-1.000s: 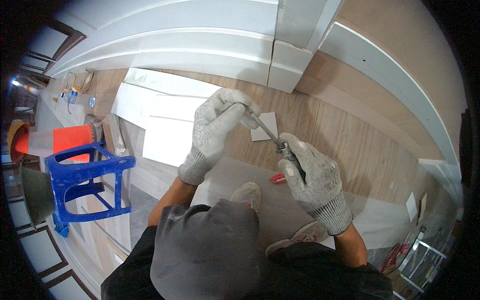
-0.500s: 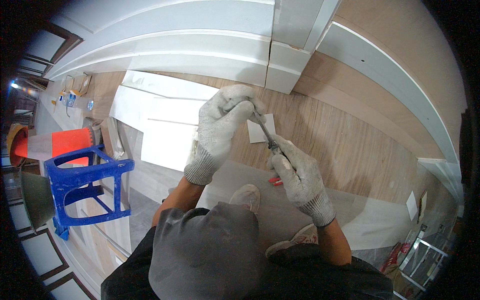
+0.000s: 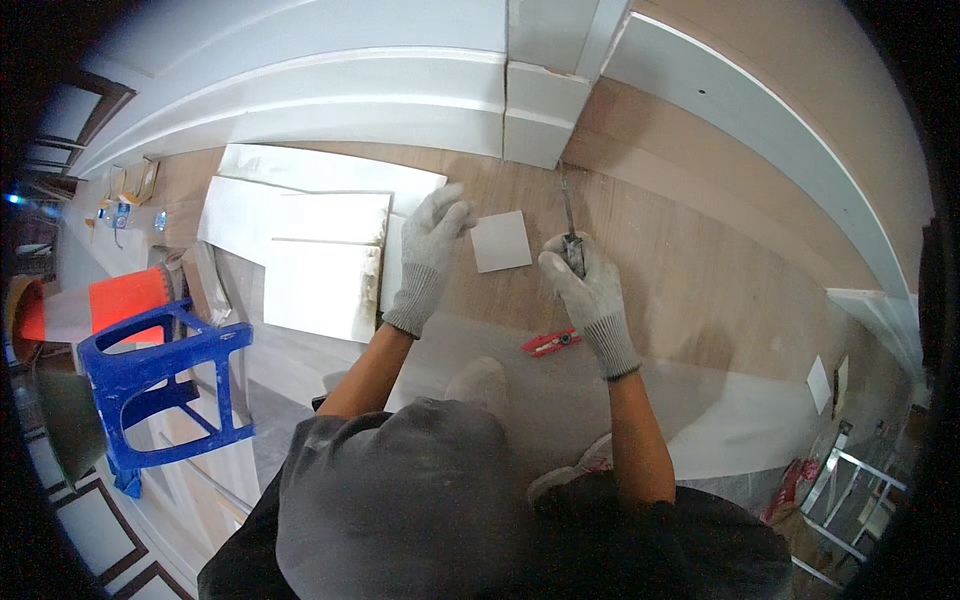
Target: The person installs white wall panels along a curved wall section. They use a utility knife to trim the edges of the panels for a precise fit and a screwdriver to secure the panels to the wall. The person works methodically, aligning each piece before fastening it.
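Observation:
My right hand (image 3: 585, 275), in a pale knitted glove, grips the dark handle (image 3: 573, 250) of a tool whose thin metal shaft (image 3: 566, 205) points toward the base of a white pillar (image 3: 540, 115). My gloved left hand (image 3: 435, 240) is apart from the tool with its fingers loosely bent and nothing visible in them. Between both hands lies a small square white board (image 3: 500, 240). Left of them, white boards (image 3: 320, 285) are stacked on the wooden floor (image 3: 680, 250). A red hand tool (image 3: 550, 342) lies below the right hand.
At the left stand a blue plastic stool (image 3: 235, 380), an orange traffic cone (image 3: 125, 300) and a dark tub (image 3: 70, 420). Bottles (image 3: 122, 215) lie farther back. Moulded panelling (image 3: 370, 90) runs along the top. A metal ladder (image 3: 850, 500) is at the lower right.
My left hand has let go of the shaft and moved left and down. My right hand has raised the tool, its shaft now pointing upward at the pillar's foot. The view has shifted slightly.

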Motion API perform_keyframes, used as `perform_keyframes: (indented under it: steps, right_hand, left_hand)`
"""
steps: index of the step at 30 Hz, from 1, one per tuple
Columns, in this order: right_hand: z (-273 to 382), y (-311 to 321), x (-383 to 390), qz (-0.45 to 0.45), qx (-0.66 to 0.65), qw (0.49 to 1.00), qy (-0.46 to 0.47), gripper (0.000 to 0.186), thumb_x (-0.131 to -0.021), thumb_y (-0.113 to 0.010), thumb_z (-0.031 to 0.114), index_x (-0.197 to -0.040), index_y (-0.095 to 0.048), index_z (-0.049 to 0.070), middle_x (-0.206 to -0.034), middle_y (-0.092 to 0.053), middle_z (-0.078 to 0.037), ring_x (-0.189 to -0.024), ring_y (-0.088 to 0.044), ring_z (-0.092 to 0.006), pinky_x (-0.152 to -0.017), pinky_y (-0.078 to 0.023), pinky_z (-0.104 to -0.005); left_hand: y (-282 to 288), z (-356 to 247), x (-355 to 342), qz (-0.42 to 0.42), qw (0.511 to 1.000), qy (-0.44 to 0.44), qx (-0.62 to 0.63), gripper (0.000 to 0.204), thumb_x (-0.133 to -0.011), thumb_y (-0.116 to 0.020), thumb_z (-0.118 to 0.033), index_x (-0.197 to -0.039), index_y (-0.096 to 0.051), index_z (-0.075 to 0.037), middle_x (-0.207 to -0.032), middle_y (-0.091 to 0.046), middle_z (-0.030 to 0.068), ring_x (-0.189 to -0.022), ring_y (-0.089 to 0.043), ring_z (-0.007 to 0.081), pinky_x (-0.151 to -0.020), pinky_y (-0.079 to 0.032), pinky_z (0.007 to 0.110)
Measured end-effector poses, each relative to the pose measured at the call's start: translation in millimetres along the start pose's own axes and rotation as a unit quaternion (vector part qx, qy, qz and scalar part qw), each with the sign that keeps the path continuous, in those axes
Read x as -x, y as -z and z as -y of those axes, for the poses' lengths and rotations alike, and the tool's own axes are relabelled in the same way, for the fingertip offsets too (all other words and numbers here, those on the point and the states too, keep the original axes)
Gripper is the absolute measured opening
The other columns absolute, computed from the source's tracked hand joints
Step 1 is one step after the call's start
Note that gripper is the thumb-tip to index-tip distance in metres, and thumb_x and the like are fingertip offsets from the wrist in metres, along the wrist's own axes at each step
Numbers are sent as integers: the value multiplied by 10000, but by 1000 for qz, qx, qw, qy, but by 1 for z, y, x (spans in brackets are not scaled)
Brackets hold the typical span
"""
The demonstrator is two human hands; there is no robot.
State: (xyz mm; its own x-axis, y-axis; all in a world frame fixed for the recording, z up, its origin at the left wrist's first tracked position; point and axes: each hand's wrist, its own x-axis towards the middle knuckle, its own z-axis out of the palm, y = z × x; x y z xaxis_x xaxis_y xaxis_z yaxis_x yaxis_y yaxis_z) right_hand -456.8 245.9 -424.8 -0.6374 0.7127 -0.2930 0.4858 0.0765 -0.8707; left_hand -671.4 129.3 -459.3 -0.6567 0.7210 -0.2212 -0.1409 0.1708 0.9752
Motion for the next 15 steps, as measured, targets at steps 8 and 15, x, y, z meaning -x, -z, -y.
perform_keyframes:
  steps: [8,15]
  right_hand:
    - [-100,-53,-51,-57,180,982,10,401,-961,-648,329,-1306,-650,125,-1224,-697,-147,-1128,-672,-356,-979,-512,-466]
    - [-108,-81,-53,-132,169,975,65,405,-940,-670,241,-1306,-645,69,-1183,-701,-163,-1106,-681,-329,-974,-517,-437]
  left_hand:
    - [-2,120,20,-71,945,-7,-320,509,-932,-651,-114,-1404,-529,31,-1225,-677,211,-1088,-683,313,-959,-532,413]
    - [-24,104,13,-53,977,8,-205,506,-925,-632,-57,-1415,-524,6,-1277,-650,206,-1134,-663,303,-985,-521,412]
